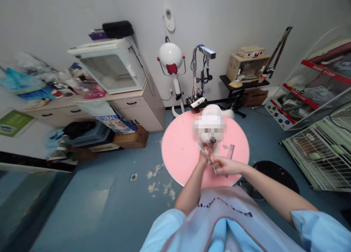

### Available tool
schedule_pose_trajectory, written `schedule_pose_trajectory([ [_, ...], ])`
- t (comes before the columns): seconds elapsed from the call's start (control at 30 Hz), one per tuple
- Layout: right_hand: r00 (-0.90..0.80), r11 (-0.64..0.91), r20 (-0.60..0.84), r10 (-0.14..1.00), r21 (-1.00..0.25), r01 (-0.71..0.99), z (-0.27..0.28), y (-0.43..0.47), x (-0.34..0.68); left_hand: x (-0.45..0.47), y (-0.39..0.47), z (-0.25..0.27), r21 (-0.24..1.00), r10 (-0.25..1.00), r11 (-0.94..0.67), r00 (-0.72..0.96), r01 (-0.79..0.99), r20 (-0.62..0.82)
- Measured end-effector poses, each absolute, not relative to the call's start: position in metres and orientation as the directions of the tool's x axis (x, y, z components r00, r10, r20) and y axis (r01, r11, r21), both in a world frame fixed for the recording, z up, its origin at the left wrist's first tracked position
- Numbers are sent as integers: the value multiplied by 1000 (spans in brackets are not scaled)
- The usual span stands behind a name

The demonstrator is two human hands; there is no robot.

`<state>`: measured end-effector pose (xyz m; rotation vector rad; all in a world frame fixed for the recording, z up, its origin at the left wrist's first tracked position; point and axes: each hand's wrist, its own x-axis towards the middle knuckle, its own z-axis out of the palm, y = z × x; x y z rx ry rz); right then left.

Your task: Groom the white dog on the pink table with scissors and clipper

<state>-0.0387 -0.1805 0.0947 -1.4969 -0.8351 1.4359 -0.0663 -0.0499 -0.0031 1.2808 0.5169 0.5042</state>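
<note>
A white fluffy dog (212, 115) is on the round pink table (178, 149), facing me, its face blurred out. My right hand (223, 166) grips the handles of a pair of long metal scissors (207, 158), whose blades slant up and left toward the dog's chest. Just under the dog's muzzle is my left hand (206, 155), its fingers bent close against the fur at the chest and front legs. The scissors cross in front of it, so what those fingers hold is unclear. Beside my right hand lies a purple-edged comb (230, 151), with a small grey tuft (225, 147) nearby.
Behind the table stand a grooming arm (207, 51), a white clipper (197, 102) and a white round-headed dryer (170, 56). A black stool (275, 177) and wire cage (318, 157) are at right. Fur clippings (155, 171) litter the floor; cabinets (149, 113) line the left.
</note>
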Motion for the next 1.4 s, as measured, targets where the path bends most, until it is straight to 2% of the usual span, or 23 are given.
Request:
schedule_pose_trajectory([
  [0.1, 261, -270, -327, 908, -934, -233, 70, -204, -60, -73, -41, 0, 974, 608, 215, 791, -76, -72],
  [0.23, 477, -213, -452, 754, -855, -473, 56, -208, -74, -69, -41, 12, 976, 646, 194, 762, -97, -53],
  [0.3, 463, -146, -487, 741, -789, -596, 60, -198, -72, -69, -41, 19, 980, 669, 169, 742, -100, -40],
  [0.4, 405, -67, -464, 788, -718, -693, 73, -180, -62, -74, -36, 29, 993, 668, 95, 744, -72, -10],
  [0.53, 461, -30, -451, 764, -739, -673, 85, -163, -48, -81, -23, 40, 999, 646, 34, 764, -35, 5],
  [0.73, 471, -74, -420, 775, -802, -593, 78, -147, -39, -83, -9, 48, 999, 659, 21, 752, -37, 14],
  [0.9, 492, -3, -370, 788, -801, -599, 70, -143, -35, -82, -6, 52, 998, 658, 17, 752, -64, 36],
  [1.07, 500, -48, -350, 792, -853, -520, 65, -141, -27, -83, -6, 58, 997, 655, 28, 755, -77, 40],
  [1.2, 487, -15, -326, 810, -842, -539, 64, -138, -23, -84, -7, 60, 996, 649, 31, 760, -81, 41],
  [1.4, 516, -30, -310, 798, -876, -481, 59, -134, -18, -84, -8, 65, 995, 654, 30, 755, -92, 51],
])
